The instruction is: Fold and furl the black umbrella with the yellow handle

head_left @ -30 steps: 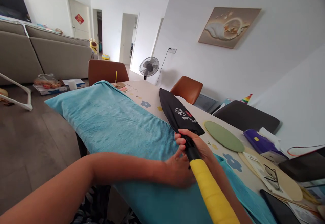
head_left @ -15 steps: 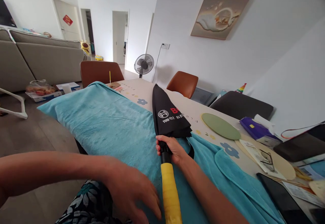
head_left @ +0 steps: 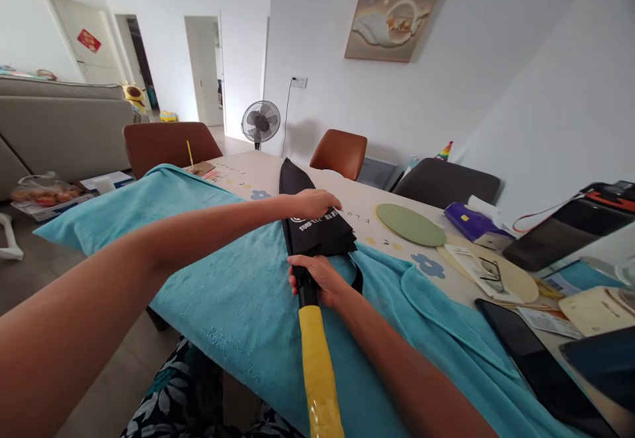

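A folded black umbrella (head_left: 317, 236) with white lettering lies pointing away from me across the blue blanket and table. Its handle (head_left: 317, 365) is wrapped in yellow and runs toward me. My right hand (head_left: 317, 276) is wrapped around the black shaft, just below the loose edge of the canopy. Reaching across from the left, my left hand (head_left: 313, 204) lies over the middle of the canopy, its fingers bent together at the fabric's right side. The back of that hand covers part of the printing. A black strap (head_left: 357, 278) hangs beside my right wrist.
The light blue blanket (head_left: 223, 292) drapes over the table's near side. To the right are a green oval mat (head_left: 411, 225), a purple tissue pack (head_left: 473, 223), glasses (head_left: 491, 272) and a black tablet (head_left: 536, 352). Chairs and a fan (head_left: 261, 122) stand beyond.
My left hand has moved from beside the yellow handle up and forward onto the canopy. My right hand keeps its hold on the shaft. The whole view has shifted somewhat to the right.
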Available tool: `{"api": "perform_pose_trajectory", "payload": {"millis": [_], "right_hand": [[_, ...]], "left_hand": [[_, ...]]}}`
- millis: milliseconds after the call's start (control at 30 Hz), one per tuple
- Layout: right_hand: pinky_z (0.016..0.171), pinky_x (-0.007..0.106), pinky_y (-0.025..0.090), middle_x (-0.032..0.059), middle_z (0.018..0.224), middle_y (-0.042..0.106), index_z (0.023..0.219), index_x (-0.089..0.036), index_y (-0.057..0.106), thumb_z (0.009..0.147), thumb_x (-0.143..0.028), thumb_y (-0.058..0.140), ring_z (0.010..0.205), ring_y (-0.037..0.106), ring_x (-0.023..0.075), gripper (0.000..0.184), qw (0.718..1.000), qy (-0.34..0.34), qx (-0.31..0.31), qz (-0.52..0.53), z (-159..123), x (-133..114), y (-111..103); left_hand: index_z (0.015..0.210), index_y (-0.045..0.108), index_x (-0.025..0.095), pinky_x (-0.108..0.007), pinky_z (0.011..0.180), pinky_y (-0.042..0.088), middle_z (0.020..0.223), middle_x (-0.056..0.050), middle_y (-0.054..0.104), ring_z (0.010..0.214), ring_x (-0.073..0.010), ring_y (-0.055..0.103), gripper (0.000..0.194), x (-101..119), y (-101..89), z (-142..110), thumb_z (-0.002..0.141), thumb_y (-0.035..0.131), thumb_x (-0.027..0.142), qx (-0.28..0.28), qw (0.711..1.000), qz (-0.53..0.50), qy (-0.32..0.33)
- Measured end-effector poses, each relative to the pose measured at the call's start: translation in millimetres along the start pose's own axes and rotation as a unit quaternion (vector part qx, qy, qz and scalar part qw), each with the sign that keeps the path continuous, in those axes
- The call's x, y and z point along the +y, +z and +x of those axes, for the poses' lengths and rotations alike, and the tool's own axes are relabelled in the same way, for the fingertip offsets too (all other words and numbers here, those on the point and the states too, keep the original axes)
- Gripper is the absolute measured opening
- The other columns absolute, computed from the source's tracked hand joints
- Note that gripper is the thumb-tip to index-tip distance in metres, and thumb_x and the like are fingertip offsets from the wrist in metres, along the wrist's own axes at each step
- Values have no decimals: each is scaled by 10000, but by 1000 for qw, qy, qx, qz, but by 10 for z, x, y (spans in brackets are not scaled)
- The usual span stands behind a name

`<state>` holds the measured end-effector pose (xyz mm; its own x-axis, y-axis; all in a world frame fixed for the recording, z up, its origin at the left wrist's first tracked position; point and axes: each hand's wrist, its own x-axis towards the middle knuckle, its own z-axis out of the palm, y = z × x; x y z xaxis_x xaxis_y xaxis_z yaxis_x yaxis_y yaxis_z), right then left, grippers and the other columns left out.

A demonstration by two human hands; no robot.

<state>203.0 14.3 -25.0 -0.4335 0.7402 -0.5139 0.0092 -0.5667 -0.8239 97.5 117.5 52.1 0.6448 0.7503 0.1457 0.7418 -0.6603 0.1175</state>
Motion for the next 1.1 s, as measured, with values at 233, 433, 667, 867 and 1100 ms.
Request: {"api": "perform_pose_trajectory", "payload": {"millis": [233, 433, 667, 867, 1100], "right_hand": [[375, 246, 467, 13, 527, 553, 661, -101, 552, 720, -167, 612, 431, 512, 113, 107, 1000, -16, -4, 17, -8, 7, 5], [394, 237, 464, 4, 544, 557, 669, -93, 552, 723, -188, 625, 456, 515, 107, 132, 999, -33, -16, 13, -38, 6, 1], [381, 241, 468, 7, 552, 563, 676, -105, 548, 719, -204, 632, 438, 524, 109, 137, 1000, -19, -14, 15, 51, 39, -41], [378, 243, 474, 11, 547, 557, 677, -113, 540, 731, -203, 622, 431, 524, 109, 133, 1000, -6, -6, 13, 52, 29, -35], [374, 246, 475, 4, 559, 562, 692, -119, 541, 711, -213, 644, 438, 527, 112, 140, 1000, -12, -12, 19, 67, 43, -48]], "left_hand": [[1107, 617, 276, -249, 800, 415, 1114, -39, 621, 991, -181, 562, 397, 1, 101, 295, 747, 495, 161, -56, 995, 81, -28], [986, 680, 246, -237, 716, 410, 992, -41, 668, 912, -178, 584, 304, -14, 26, 274, 768, 470, 218, -16, 996, 82, -38], [990, 676, 249, -247, 732, 411, 1016, -25, 667, 949, -183, 575, 321, -48, -79, 183, 768, 447, 209, 44, 995, 72, -59], [974, 676, 241, -270, 742, 425, 1014, -29, 663, 945, -193, 576, 301, -67, -77, 179, 779, 447, 229, 69, 994, 56, -68], [965, 682, 231, -259, 733, 424, 1025, -22, 661, 964, -192, 566, 306, -40, -133, 198, 757, 460, 203, 70, 994, 41, -72]]}}
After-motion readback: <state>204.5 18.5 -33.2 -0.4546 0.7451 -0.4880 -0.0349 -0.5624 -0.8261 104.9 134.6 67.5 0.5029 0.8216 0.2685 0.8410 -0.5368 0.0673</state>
